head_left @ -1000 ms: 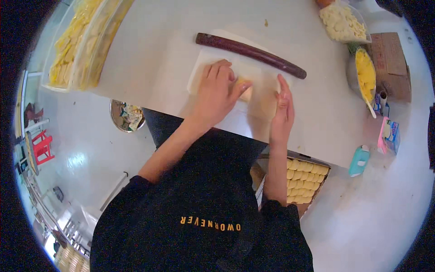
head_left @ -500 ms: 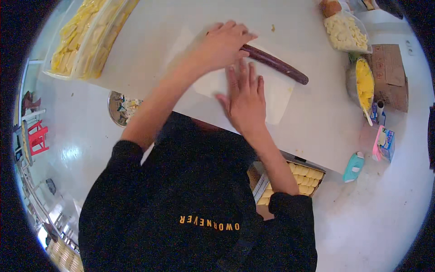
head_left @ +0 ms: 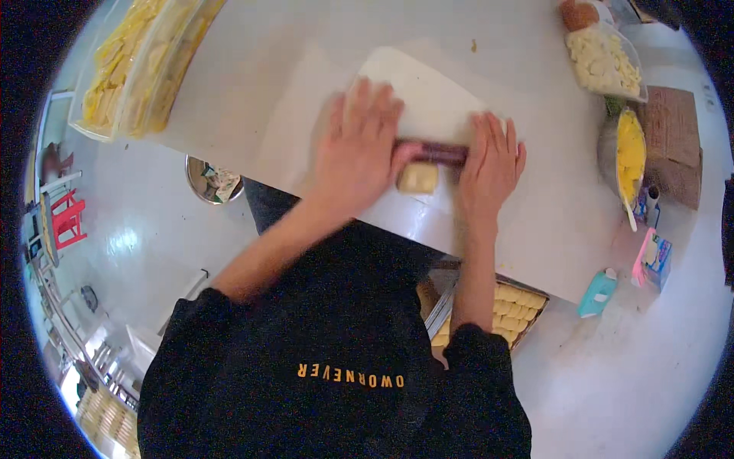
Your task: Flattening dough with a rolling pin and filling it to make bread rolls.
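Observation:
A dark brown rolling pin (head_left: 443,154) lies crosswise on the table under both of my hands, and only its middle shows. My left hand (head_left: 359,149) rests over its left part, fingers stretched forward and thumb along the pin, somewhat blurred. Over the right part lies my right hand (head_left: 493,164), also with outstretched fingers. Both hands are open and flat. Just on the near side of the pin, between my hands, sits a small pale yellow piece of dough (head_left: 417,180). A whitish sheet (head_left: 420,84) spreads beneath the pin.
Plastic tubs with yellow slabs (head_left: 153,76) stand at the far left. At the right are a tub of pale pieces (head_left: 604,65), a metal bowl of yellow filling (head_left: 631,153), a cardboard box (head_left: 673,145) and a teal packet (head_left: 598,294). Below the table edge sits a tray of dough pieces (head_left: 516,310).
The rolling pin has gone from slanting at the far right to lying crosswise nearer me. Both hands now rest on it, spread apart, and the dough piece has come into view.

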### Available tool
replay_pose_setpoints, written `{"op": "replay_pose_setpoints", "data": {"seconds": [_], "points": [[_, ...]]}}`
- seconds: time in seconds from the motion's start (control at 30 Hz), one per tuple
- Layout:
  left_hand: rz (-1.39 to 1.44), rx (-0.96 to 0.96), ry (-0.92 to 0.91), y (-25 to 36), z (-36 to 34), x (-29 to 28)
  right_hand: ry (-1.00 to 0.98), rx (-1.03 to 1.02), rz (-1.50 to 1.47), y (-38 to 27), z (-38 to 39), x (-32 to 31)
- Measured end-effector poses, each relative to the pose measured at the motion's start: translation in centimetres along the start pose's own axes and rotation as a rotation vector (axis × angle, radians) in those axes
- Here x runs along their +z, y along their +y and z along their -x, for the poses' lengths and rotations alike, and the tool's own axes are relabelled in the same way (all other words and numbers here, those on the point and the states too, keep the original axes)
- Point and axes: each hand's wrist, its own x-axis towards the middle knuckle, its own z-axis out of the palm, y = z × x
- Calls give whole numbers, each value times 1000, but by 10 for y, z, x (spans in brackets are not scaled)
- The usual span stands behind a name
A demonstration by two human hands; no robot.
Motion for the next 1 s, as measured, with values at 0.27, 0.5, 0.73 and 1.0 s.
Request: {"op": "replay_pose_setpoints", "data": {"seconds": [0.27,0.5,0.73,1.0], "points": [[-48,-55,-5,6,-35,-9,-48,73,122,23,7,14],[61,-1,-102,9,-6,-7,33,60,42,1,13,-6],[494,37,-74,-38,-62,16,30,-62,-350,25,-31,-5],[677,258,-117,1,25,-6,-108,-242,-439,-13,61,-18]]}}
